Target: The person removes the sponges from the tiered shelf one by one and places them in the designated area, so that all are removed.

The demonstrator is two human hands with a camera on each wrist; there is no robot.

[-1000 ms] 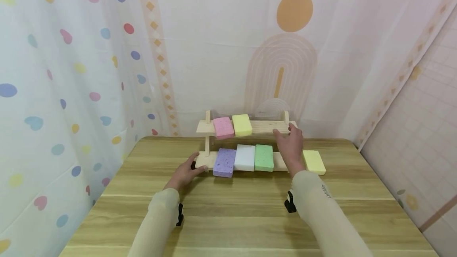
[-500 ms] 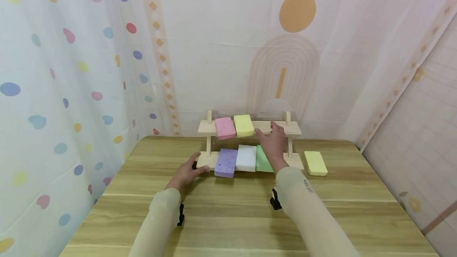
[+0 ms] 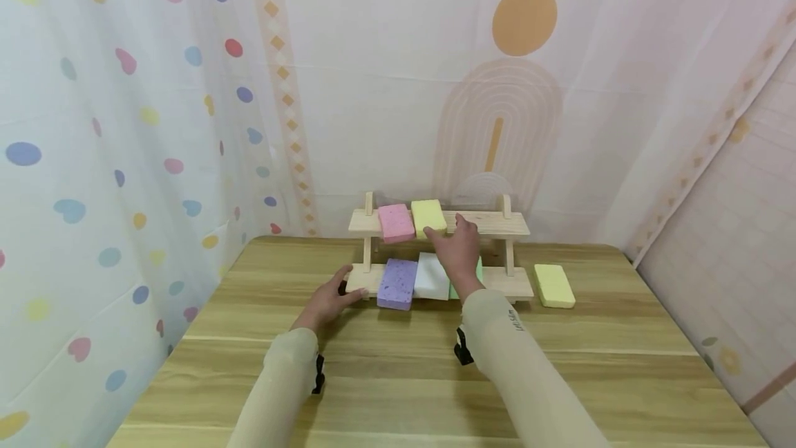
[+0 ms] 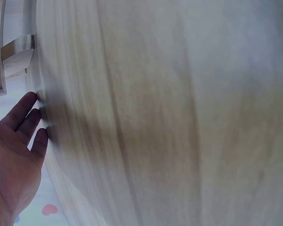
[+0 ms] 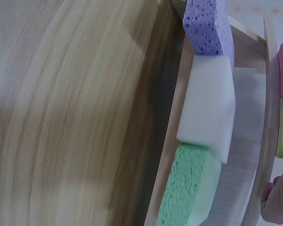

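Note:
A two-tier wooden rack [image 3: 515, 283] stands on the table. On its upper shelf lie a pink sponge [image 3: 396, 222] and a yellow sponge [image 3: 428, 216]. Its lower shelf bears a purple sponge [image 3: 398, 283], a white sponge [image 3: 432, 276] and a green sponge [image 5: 181, 188]. My left hand [image 3: 326, 299] rests at the lower shelf's left end, thumb by the front edge; its other fingers [image 4: 26, 113] are straight in the left wrist view. My right hand [image 3: 459, 251] reaches to the upper shelf, thumb overlapping the yellow sponge's front corner, index finger spread to its right. It partly hides the green sponge.
Another yellow sponge [image 3: 553, 286] lies flat on the wooden table [image 3: 398, 379], just right of the rack. Behind the table hangs a patterned curtain [image 3: 385, 88], with more curtain along the left side.
My right hand has moved left along the upper shelf, from its right end to the yellow sponge. My left hand stays at the rack's left end. The sponges keep their places.

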